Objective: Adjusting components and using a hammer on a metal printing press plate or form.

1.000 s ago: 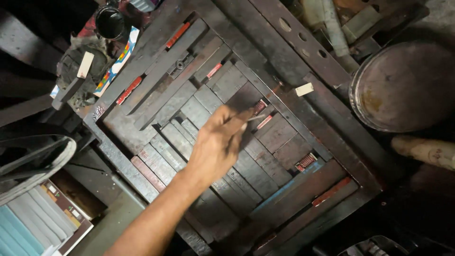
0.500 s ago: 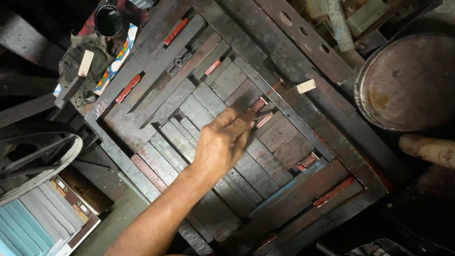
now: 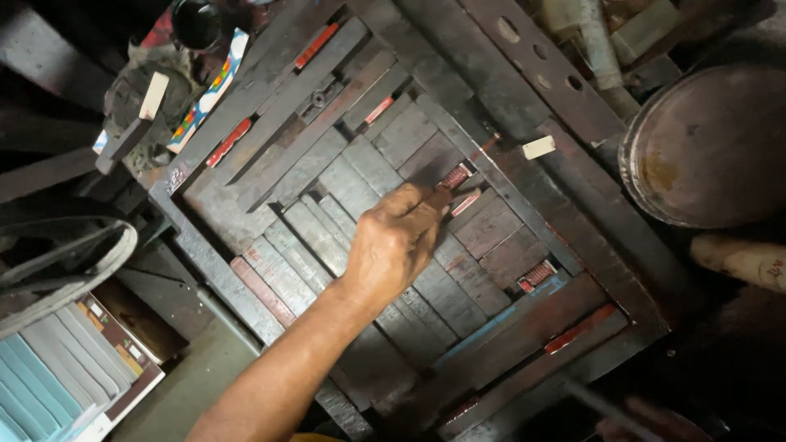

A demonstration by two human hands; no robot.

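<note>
Iron-dark and plainly heavy, the square metal frame (image 3: 524, 123) fills the table, packed tight with stiff wooden blocks (image 3: 344, 176) and small red ribbed wedges. At its middle, one arm reaches in, which hand I cannot tell (image 3: 393, 245), its fingers (image 3: 430, 199) pinched closed on a thin rod-like tool at one ribbed wedge (image 3: 455, 176). That wedge looks hard, small and firmly seated, best gripped by its exposed end.

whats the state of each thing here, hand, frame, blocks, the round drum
left hand: closed in a pinch, fingertips on a small red ribbed piece
metal frame: lying flat, packed with blocks
dark blocks: set tight side by side
round drum: lid side up, rusty
black cup: upright
pale block: loose on the frame bar
</note>
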